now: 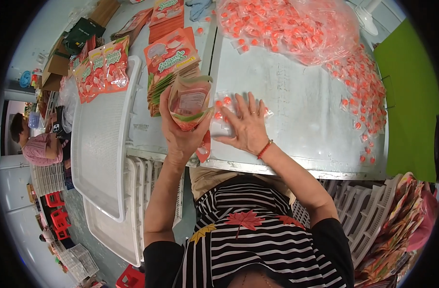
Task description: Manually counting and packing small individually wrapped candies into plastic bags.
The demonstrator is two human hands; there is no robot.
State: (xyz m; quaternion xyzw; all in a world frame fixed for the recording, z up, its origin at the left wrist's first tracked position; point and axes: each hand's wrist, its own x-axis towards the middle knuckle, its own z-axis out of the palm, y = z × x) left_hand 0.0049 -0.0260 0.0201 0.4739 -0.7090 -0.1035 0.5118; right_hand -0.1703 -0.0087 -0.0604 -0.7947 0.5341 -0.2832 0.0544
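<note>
From my end, the left hand point(181, 138) wraps around an open pouch point(190, 100) above the table point(306, 110). The right hand point(250, 130) spreads wide over small wrapped candies point(226, 100). The pouch seems light, bendy and slippery; I'd hold both sides softly.

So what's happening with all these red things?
A person's left hand holds an open-topped pouch. The right hand is spread over a few small clear packets with red pieces on the table. A big heap of similar packets lies farther back, and a stack of pouches lies beyond the left hand.
</note>
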